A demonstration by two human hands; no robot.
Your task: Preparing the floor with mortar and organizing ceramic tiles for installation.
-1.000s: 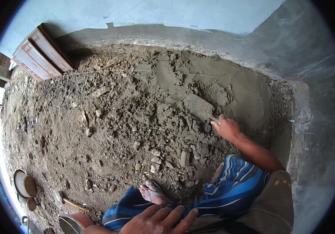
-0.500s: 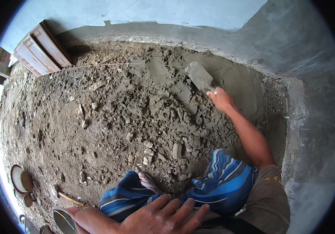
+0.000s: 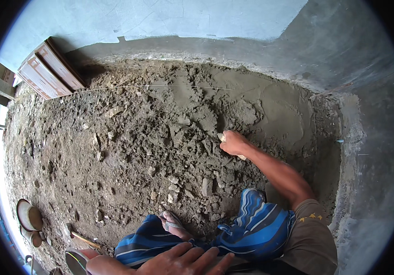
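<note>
My right hand (image 3: 235, 143) is wrapped round the handle of a trowel (image 3: 241, 157), low over the wet mortar. The blade is hard to make out against the grey mortar just ahead of my fist. Wet grey mortar (image 3: 279, 110) spreads smooth along the far right, and lies lumpy and rough around the hand. My left hand (image 3: 183, 262) rests near my lap with its fingers spread and nothing in them. Below it is blue striped cloth (image 3: 266, 229) over my knees, and one foot in a sandal (image 3: 173, 223) stands on the rubble.
A thin string (image 3: 128, 86) runs across the far ground beside leaning brown tiles (image 3: 52, 71). Walls (image 3: 197, 20) bound the far and right sides. Stones (image 3: 207, 187) lie before me. At lower left are a bucket (image 3: 75, 262), a wooden-handled tool (image 3: 86, 239) and a round container (image 3: 29, 214).
My right hand has drawn the trowel nearer and to the left, from above the smooth mortar down into the lumpy part. My left hand stays spread near my lap.
</note>
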